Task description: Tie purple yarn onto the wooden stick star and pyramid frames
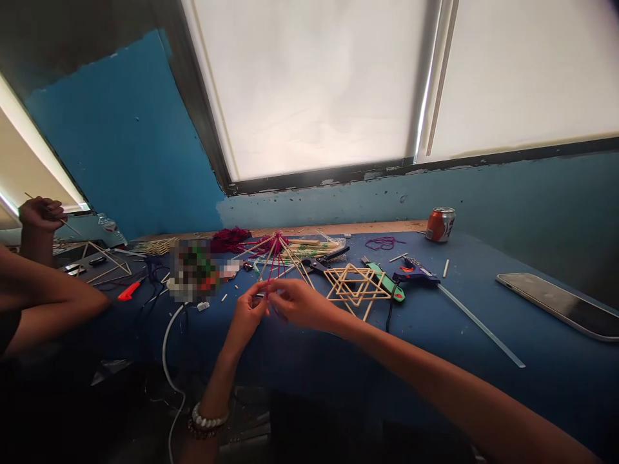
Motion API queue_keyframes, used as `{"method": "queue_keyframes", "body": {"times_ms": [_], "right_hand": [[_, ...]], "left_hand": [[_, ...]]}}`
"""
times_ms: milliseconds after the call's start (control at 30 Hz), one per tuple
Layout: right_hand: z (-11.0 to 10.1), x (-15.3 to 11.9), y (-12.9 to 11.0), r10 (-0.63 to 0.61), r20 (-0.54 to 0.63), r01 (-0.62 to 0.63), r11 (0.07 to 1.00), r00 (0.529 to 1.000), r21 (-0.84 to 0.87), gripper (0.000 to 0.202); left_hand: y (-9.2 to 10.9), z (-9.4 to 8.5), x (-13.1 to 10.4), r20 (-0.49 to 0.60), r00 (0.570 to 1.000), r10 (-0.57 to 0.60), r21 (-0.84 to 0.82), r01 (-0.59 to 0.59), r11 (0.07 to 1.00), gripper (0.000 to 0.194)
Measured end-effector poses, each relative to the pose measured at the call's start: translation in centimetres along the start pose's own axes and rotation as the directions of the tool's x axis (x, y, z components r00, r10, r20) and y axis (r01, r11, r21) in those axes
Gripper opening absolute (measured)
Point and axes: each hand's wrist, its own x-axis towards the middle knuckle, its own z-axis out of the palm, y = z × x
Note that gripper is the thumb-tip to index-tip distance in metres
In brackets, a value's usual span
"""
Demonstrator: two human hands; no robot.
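Where the stick frame (278,258) stands beside the glue gun (416,274), our left hand (249,312) and right hand (300,303) pinch its purple yarn (275,264).

Blue table (483,361); soda can (440,224); glue gun (414,273); phone (556,303); scissors (324,260).

Pale wooden sticks (356,285), matt blue cloth table cover (435,322), shiny metal can (440,224), glossy phone (561,303)
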Motion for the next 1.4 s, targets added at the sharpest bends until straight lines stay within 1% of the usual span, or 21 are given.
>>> {"method": "queue_keyframes", "body": {"times_ms": [67,133,200,267,300,333,400,467,500,567,633,667,700,767,833,933,1100,1200,1267,1333,1400], "right_hand": [[0.4,-0.9,-0.3,-0.033,0.064,0.039,0.996,0.997,-0.086,0.015],[0.4,-2.0,-0.4,-0.06,0.093,0.08,0.97,0.994,-0.23,0.019],[0.1,-3.0,-0.5,-0.076,0.142,0.127,0.91,0.987,-0.394,0.023],[-0.4,-3.6,-0.5,-0.039,0.192,0.138,0.834,0.981,-0.534,0.025],[-0.7,-3.8,-0.5,0.005,0.181,0.104,0.804,0.983,-0.586,0.024],[-1.0,-3.8,-0.5,0.053,0.14,0.049,0.771,0.989,-0.635,0.025],[-1.9,-3.5,-0.2,0.139,-0.003,-0.1,0.702,0.99,-0.705,0.029],[-2.9,-2.7,0.4,0.191,-0.132,-0.226,0.648,0.973,-0.727,0.037],[-3.4,-2.2,0.7,0.214,-0.163,-0.263,0.629,0.963,-0.731,0.039],[-4.2,-1.2,1.5,0.259,-0.177,-0.302,0.602,0.95,-0.74,0.038],[-4.6,-0.4,2.3,0.29,-0.156,-0.306,0.596,0.944,-0.743,0.031],[-4.7,-0.1,2.6,0.298,-0.144,-0.303,0.6,0.944,-0.741,0.029],[-4.8,0.2,2.9,0.3,-0.136,-0.299,0.606,0.944,-0.737,0.028],[-4.9,0.4,3.4,0.295,-0.127,-0.291,0.622,0.947,-0.727,0.027],[-5.0,0.5,3.7,0.286,-0.12,-0.282,0.636,0.951,-0.718,0.028],[-5.1,0.4,4.0,0.271,-0.114,-0.27,0.654,0.956,-0.707,0.029],[-4.8,1.3,4.9,0.271,-0.125,-0.279,0.663,0.954,-0.694,0.029],[-4.8,2.0,5.2,0.263,-0.142,-0.287,0.667,0.954,-0.688,0.029],[-4.7,2.2,5.0,0.252,-0.174,-0.301,0.665,0.952,-0.683,0.029],[-4.2,1.9,4.4,0.233,-0.222,-0.322,0.668,0.947,-0.671,0.032],[-3.1,1.4,3.8,0.218,-0.255,-0.334,0.685,0.942,-0.647,0.036]], "left_hand": [[0.3,0.4,-0.7,-0.018,0.999,0.04,0.002,-0.04,0.999,0.051],[0.5,0.8,-1.3,-0.026,0.997,0.066,-0.016,-0.067,0.998,0.046],[0.6,1.0,-1.7,0.001,0.998,0.069,-0.052,-0.069,0.996,0.055],[0.8,1.0,-2.1,0.05,0.997,0.064,-0.073,-0.061,0.995,0.065],[1.0,1.0,-2.3,0.076,0.995,0.063,-0.068,-0.057,0.996,0.066],[1.1,0.8,-2.5,0.1,0.993,0.061,-0.049,-0.057,0.997,0.064],[1.6,0.4,-2.9,0.129,0.989,0.067,0.026,-0.071,0.997,0.057],[2.0,-0.2,-3.0,0.112,0.99,0.09,0.143,-0.106,0.984,0.047],[2.1,-0.5,-2.8,0.081,0.991,0.109,0.207,-0.124,0.97,0.041],[2.0,-1.1,-1.8,-0.022,0.986,0.162,0.327,-0.146,0.934,0.031],[1.5,-1.7,-0.1,-0.13,0.968,0.216,0.413,-0.145,0.899,0.032],[1.2,-1.9,0.9,-0.162,0.958,0.235,0.442,-0.142,0.886,0.034],[0.8,-2.1,1.8,-0.172,0.955,0.244,0.462,-0.14,0.876,0.036],[0.1,-2.5,3.2,-0.14,0.963,0.229,0.477,-0.137,0.868,0.036],[-0.5,-2.8,3.9,-0.099,0.975,0.199,0.473,-0.13,0.871,0.034],[-0.8,-3.2,3.4,-0.09,0.98,0.176,0.458,-0.116,0.882,0.036],[-0.5,-3.7,1.1,-0.112,0.98,0.163,0.432,-0.1,0.896,0.038],[-0.5,-3.7,0.3,-0.105,0.981,0.161,0.414,-0.104,0.904,0.039],[-0.5,-3.5,0.0,-0.103,0.98,0.173,0.407,-0.117,0.906,0.04],[-0.5,-3.2,-0.4,-0.151,0.965,0.217,0.419,-0.136,0.898,0.04],[-0.4,-2.6,-1.2,-0.26,0.921,0.289,0.458,-0.146,0.877,0.037]]}}
